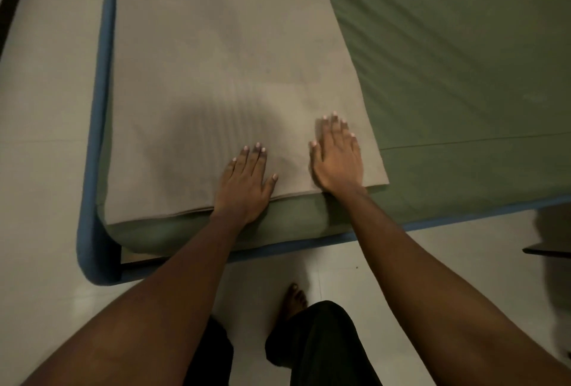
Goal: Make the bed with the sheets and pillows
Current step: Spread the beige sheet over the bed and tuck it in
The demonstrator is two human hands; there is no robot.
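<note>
We see the left hand (pixel 244 183) and right hand (pixel 336 157) pressing flat, fingers (pixel 256 155) straight, on a folded beige sheet (pixel 222 70) over the green-sheeted bed (pixel 463 61).

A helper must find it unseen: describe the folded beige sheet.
The bed wears a green sheet. Over its left side, by the near corner, lies the folded beige sheet, with left hand and right hand flat on its near end. Only it is beige and layered.

Bedroom: sheeted bed (pixel 93 154), tiled floor (pixel 46 101)
</note>
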